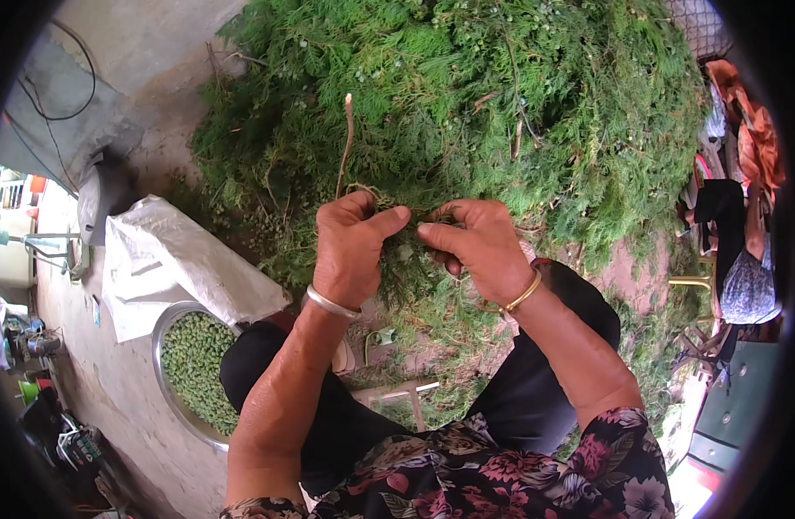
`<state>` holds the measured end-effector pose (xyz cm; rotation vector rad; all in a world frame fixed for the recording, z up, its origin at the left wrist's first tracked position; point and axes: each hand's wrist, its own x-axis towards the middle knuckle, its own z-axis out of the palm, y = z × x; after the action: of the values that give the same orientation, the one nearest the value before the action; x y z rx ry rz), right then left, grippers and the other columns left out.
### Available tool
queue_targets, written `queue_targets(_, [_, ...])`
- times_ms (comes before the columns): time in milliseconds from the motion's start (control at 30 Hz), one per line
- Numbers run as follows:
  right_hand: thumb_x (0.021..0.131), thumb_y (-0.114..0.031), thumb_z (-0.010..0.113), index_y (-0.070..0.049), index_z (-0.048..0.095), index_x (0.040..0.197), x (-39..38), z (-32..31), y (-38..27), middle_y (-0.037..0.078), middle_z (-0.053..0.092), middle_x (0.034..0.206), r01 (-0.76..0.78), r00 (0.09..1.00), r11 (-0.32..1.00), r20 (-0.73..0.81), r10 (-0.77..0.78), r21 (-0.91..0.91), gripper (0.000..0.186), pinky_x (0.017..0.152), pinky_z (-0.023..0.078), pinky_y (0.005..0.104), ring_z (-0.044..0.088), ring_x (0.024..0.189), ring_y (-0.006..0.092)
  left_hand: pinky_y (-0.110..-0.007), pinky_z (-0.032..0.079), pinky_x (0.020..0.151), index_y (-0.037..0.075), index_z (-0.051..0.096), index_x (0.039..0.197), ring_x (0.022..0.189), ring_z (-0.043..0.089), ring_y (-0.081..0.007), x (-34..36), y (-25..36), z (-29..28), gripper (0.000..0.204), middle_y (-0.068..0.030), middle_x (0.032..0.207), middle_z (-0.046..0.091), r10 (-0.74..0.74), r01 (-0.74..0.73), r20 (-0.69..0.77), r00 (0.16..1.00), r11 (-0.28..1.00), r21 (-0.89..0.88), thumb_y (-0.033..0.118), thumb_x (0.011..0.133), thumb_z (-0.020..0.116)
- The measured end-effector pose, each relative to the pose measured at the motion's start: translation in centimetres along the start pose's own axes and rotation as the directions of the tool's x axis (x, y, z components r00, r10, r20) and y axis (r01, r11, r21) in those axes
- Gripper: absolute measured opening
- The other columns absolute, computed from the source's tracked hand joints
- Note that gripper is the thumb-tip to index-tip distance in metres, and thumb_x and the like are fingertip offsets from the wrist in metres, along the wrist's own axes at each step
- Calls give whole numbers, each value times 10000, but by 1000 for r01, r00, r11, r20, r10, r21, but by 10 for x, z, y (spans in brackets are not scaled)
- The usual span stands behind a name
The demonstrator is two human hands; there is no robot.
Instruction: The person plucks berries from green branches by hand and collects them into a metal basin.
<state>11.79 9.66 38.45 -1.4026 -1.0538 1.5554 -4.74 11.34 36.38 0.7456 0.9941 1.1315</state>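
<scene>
My left hand (349,251) is closed round a leafy evergreen branch. Its bare brown stem (346,138) sticks up past my fist, and the green sprays hang below, partly behind my hands. Close beside it, my right hand (482,246) pinches with thumb and forefinger at the same foliage; what exactly lies between those fingertips is hidden. Beyond both hands spreads a large heap of cut evergreen branches (467,95). To the left of my knee stands a round metal basin (160,363) filled with small green cones (197,359).
A white sack (177,264) lies against the basin's far side. Loose sprigs (449,346) litter the floor between my legs, near a wooden frame (406,400). On the right are an orange cloth (752,130) and a dark green case (743,398). Black cable (90,82) hangs at far left.
</scene>
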Motion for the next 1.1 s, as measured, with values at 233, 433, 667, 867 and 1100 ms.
queue_targets(233, [793,-22,638,25,638,861,-2,-7,-3,31,591,663,-8,994,987,111,-11,163,83,408,347,195,501,519,69,-244,455,533,-71,610,801,599,564,-103,1,2,1,54,-49,730,612,-23,15,-107,994,997,-73,-40,795,654])
queue_targets(433, [773,-29,621,52,590,892,-5,-16,-16,129,624,767,-124,987,841,152,51,527,147,400,365,209,535,583,102,-255,462,543,-68,590,804,608,560,-115,7,14,-11,69,-63,758,594,7,-22,-235,972,998,-63,-36,814,651])
queue_targets(667, [850,-85,618,60,610,960,-2,-14,-14,129,636,784,-157,967,875,252,42,458,182,415,390,197,544,593,99,-271,463,595,-62,605,818,644,557,-116,1,15,-7,79,-49,767,600,-22,21,-144,989,1000,-10,-23,782,664])
queue_targets(867, [855,-116,620,5,686,820,-5,-6,-16,19,614,608,78,992,991,91,-88,108,142,444,420,195,558,517,53,-284,479,664,-73,629,908,717,618,-186,-8,17,5,191,-99,811,647,15,-55,149,989,962,268,31,748,621])
queue_targets(1100, [772,-67,562,-5,654,1108,-3,-13,-14,96,655,741,58,964,998,260,-47,-37,354,541,499,256,615,585,133,-311,551,665,-58,599,986,713,665,-206,-12,9,9,314,-129,811,666,-179,225,341,923,969,-102,150,760,668])
